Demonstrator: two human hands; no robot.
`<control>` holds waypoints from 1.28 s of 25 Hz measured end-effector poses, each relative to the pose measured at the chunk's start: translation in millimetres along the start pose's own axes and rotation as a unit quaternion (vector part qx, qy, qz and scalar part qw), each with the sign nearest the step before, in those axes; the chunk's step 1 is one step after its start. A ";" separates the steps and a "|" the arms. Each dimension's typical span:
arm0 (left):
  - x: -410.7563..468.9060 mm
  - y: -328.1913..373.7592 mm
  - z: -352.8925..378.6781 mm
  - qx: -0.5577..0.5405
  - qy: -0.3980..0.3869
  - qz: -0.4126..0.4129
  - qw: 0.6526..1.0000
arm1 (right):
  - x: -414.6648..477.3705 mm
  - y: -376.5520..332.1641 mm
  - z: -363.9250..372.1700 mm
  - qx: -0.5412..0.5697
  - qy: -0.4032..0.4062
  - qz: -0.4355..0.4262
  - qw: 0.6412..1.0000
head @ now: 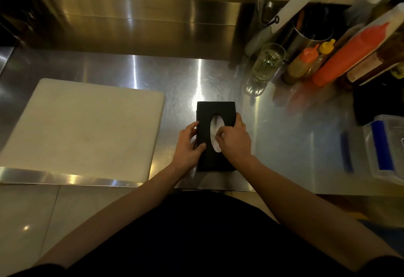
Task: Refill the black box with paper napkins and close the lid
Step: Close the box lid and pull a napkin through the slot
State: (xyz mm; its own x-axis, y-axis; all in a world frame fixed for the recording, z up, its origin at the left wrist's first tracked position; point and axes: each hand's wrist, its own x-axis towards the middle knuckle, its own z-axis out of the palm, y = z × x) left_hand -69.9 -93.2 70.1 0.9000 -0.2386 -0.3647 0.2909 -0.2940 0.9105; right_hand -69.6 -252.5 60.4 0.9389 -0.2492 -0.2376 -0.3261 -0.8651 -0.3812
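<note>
The black box [215,109] lies flat on the steel counter, close to its front edge, with the lid down. An oval slot in the lid shows white paper napkins [215,124] inside. My left hand [187,144] grips the box's left side, thumb resting on the lid. My right hand [235,138] lies across the right side of the lid, its fingertips pinched on the napkin at the slot's lower part. The near end of the box is partly hidden by both hands.
A large white cutting board [83,128] lies to the left. At the back right stand a drinking glass [265,64], several sauce bottles [349,56] and a steel utensil holder [310,36]. A clear plastic container with a blue clip [384,147] sits at the right edge.
</note>
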 end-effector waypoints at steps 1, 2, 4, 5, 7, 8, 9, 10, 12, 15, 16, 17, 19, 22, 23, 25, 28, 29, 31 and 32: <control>0.0 -0.5 0.2 0.001 0.002 0.002 1.000 | 1.1 -2.1 3.7 -0.014 0.010 0.002 1.000; -0.2 -1.3 0.6 0.000 0.004 0.005 1.000 | 1.7 -3.4 5.7 -0.020 0.014 0.007 1.000; -0.9 -2.7 0.6 0.000 0.004 0.008 1.000 | 3.9 -5.2 7.1 -0.031 0.016 0.009 0.999; -0.9 -3.7 0.4 0.002 0.003 0.010 1.000 | 4.7 -5.4 6.8 -0.037 0.013 0.005 0.999; -0.8 -4.7 0.1 0.006 0.001 0.013 1.000 | 5.5 -5.2 5.4 -0.058 -0.003 -0.010 0.998; -0.8 -4.8 -0.1 0.008 0.001 0.013 1.000 | 5.4 -4.8 4.3 -0.064 -0.012 -0.016 0.998; -0.4 -4.9 -0.2 0.010 0.000 0.013 1.000 | 5.0 -4.4 3.6 -0.057 -0.012 -0.018 0.998; -0.2 -4.8 -0.2 0.010 -0.001 0.015 1.000 | 4.5 -3.9 3.7 -0.042 -0.004 -0.015 0.999; -0.1 -4.9 -0.3 0.007 -0.001 0.016 1.000 | 2.8 -0.7 5.7 -0.019 -0.006 -0.021 1.000; -0.6 -4.7 -0.3 0.001 0.000 0.015 1.000 | 5.9 -0.7 9.1 -0.052 -0.037 -0.008 0.998; -0.8 -4.1 0.0 -0.001 0.000 0.014 1.000 | 7.8 -3.2 9.6 -0.063 -0.036 0.010 0.997; -1.2 -3.6 0.2 -0.003 0.000 0.013 1.000 | 9.2 -7.1 10.6 -0.071 -0.033 0.026 0.997; -1.9 -1.8 0.7 -0.003 0.000 0.010 1.000 | 10.6 -13.6 13.9 -0.087 -0.022 0.054 0.995; -2.3 0.2 0.9 0.002 0.002 0.008 1.000 | 10.8 -17.9 18.7 -0.097 -0.003 0.071 0.993; -2.4 0.7 0.9 0.003 0.000 0.005 1.000 | 10.3 -17.9 18.4 -0.090 0.004 0.067 0.994; -2.2 0.1 -0.4 0.002 -0.002 0.002 1.000 | 10.4 -15.6 18.3 -0.063 0.009 0.057 0.996; -1.8 -3.1 -2.5 -0.005 -0.003 0.001 1.000 | 6.0 -7.3 12.5 0.031 0.026 0.028 0.999; -1.4 -4.1 -2.8 -0.007 -0.003 0.002 1.000 | 2.8 -4.3 8.3 0.067 0.045 0.007 0.997; -1.0 -5.1 -2.9 -0.010 -0.004 0.002 1.000 | -5.6 -1.8 -2.4 0.116 0.078 -0.025 0.990; -0.3 -5.5 -2.3 -0.011 -0.005 0.002 1.000 | -9.5 -2.6 -9.2 0.130 0.084 -0.027 0.988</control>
State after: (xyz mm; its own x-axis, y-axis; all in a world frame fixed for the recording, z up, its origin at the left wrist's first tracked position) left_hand -71.0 -89.3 65.7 0.8980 -0.2496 -0.3624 0.2938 -0.2730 0.9161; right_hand -76.7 -251.9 71.9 0.9535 -0.2940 -0.0669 -0.2721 -0.7433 -0.6111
